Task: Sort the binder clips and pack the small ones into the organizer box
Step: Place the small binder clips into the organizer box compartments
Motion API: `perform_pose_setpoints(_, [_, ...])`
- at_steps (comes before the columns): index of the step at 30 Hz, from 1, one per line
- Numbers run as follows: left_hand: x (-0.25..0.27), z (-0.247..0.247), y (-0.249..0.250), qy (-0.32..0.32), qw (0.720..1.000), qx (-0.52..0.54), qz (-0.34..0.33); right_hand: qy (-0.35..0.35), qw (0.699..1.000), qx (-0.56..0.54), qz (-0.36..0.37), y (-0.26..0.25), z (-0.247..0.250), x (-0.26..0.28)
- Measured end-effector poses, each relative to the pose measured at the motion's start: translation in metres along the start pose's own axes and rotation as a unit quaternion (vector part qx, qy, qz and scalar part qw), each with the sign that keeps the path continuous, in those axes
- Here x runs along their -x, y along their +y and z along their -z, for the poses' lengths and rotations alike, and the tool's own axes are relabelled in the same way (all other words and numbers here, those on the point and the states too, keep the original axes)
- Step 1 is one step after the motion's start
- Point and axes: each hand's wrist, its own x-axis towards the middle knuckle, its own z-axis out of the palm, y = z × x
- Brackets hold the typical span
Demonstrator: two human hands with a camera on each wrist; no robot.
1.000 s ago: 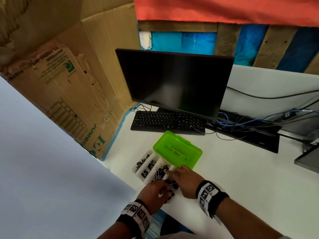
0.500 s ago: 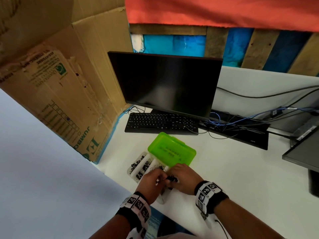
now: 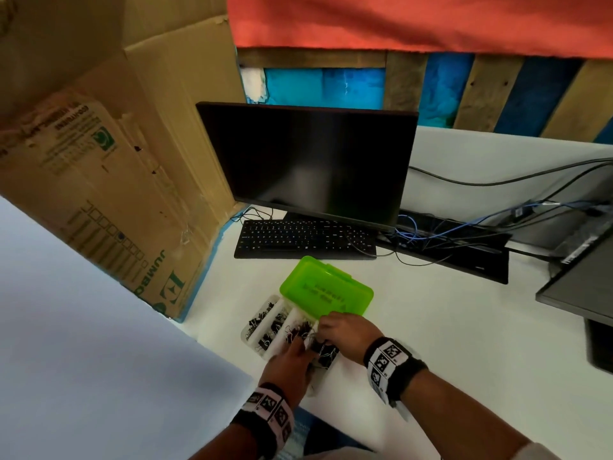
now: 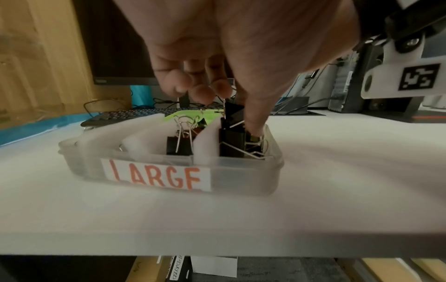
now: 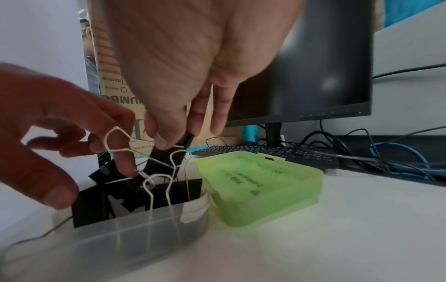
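A clear organizer box (image 3: 247, 334) lies near the desk's front edge, its green lid (image 3: 326, 288) open behind it. The wall facing me reads "LARGE" (image 4: 156, 176). Black binder clips (image 3: 258, 323) fill its foam-divided compartments. Both hands reach into the rightmost compartment, which holds large clips (image 4: 231, 145). My left hand (image 4: 230, 112) has its thumb pushed down at the near end and its fingers curled over a black clip there. My right hand (image 5: 177, 138) pinches another large black clip (image 5: 169, 158) by its upper edge, tilted above the box (image 5: 135, 229).
Behind the lid stand a black keyboard (image 3: 305, 239) and a dark monitor (image 3: 308, 161). Tangled cables (image 3: 431, 234) run to the right. A cardboard sheet (image 3: 109, 180) leans at the left. A second screen (image 3: 580, 287) juts in at the right edge.
Both hands have shifted from above the box down into its rightmost compartment. The left hand, held against the right hand half a second ago, now reaches among the large clips.
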Motion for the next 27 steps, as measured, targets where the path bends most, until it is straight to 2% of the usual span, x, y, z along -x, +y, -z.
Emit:
perform_pose_setpoints(2, [0.001,0.001,0.001,-0.007,0.999,0.029,0.028,0.031,0.998,-0.027,-0.038,-0.001,0.000,0.004])
perform_pose_setpoints(5, [0.005,0.006,0.001,-0.021,0.995,0.048,0.081,0.075,0.980,-0.171,-0.072,-0.004,0.005,0.014])
perform_pose_setpoints(8, [0.008,0.007,-0.003,-0.046,0.994,0.003,0.100,0.010,0.974,-0.223,-0.036,-0.009,0.005,0.024])
perform_pose_setpoints(11, [0.009,0.004,-0.005,-0.057,0.992,-0.022,0.107,-0.046,0.981,-0.188,-0.005,-0.009,-0.008,0.027])
perform_pose_setpoints(13, [0.009,0.003,-0.005,-0.059,0.991,-0.023,0.115,-0.072,0.988,-0.128,0.041,-0.009,-0.016,0.023])
perform_pose_setpoints(17, [0.009,0.004,-0.006,-0.054,0.991,-0.012,0.123,-0.064,0.986,0.013,0.151,-0.009,-0.033,0.012])
perform_pose_setpoints(21, [0.012,0.007,-0.007,-0.063,0.990,0.010,0.129,-0.088,0.973,0.158,0.142,-0.023,-0.038,0.004])
perform_pose_setpoints(27, [0.016,0.005,-0.012,-0.053,0.989,0.053,0.125,-0.064,0.979,0.150,0.119,-0.024,-0.046,0.014])
